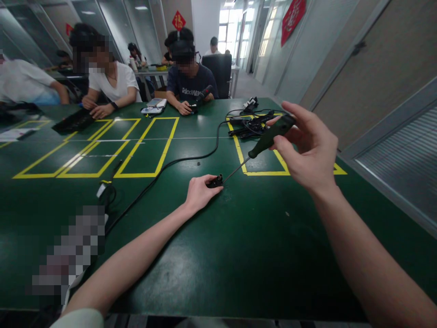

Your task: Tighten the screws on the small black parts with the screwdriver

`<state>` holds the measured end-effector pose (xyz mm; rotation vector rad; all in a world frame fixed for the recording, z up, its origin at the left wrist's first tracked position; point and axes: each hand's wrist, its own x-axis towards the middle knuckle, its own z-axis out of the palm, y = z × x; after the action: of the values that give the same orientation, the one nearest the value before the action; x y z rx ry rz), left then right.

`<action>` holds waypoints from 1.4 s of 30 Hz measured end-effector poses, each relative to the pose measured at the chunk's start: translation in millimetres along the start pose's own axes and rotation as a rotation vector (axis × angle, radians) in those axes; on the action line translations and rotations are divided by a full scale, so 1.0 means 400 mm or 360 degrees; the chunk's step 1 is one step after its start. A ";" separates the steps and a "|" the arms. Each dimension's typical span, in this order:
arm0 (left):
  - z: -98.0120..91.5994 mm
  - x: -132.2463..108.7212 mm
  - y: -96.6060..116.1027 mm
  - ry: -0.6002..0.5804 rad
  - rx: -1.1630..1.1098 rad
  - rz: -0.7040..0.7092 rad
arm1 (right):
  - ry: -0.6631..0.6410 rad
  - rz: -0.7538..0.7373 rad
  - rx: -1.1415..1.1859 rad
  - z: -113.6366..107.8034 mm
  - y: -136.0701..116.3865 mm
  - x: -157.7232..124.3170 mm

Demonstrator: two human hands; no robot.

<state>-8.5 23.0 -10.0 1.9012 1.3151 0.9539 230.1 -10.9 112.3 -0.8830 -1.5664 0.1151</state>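
Observation:
Between the fingertips of my left hand (pixel 199 193) is a small black part (pixel 215 182) with a short round metallic piece sticking up. The hand rests on the green table and pinches the part there. My right hand (pixel 305 146) is closed around a screwdriver (pixel 268 140) with a dark green handle, held slanted above the table. Its thin metal shaft runs down and left, and the tip meets the right side of the black part. Whether the tip sits in a screw is too small to tell.
A black cable (pixel 180 159) crosses the green table (pixel 252 255). Black parts (pixel 251 125) lie heaped beyond my right hand, within yellow tape (pixel 239 152). At left lies a blurred-out object (pixel 73 250). Co-workers (pixel 191 75) sit across the table, handling dark items.

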 end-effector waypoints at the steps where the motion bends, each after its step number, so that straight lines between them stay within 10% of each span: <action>1: 0.001 0.001 -0.002 0.0001 -0.0005 0.0009 | -0.0018 0.0016 0.0028 -0.001 0.000 0.000; 42: -0.003 0.010 -0.006 -0.0174 -0.0016 0.0027 | -0.0214 -0.0235 0.0169 0.013 -0.020 -0.005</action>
<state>-9.6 27.7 -10.4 1.9317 1.2299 0.8506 221.6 -15.5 114.0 -0.6861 -1.7291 0.1529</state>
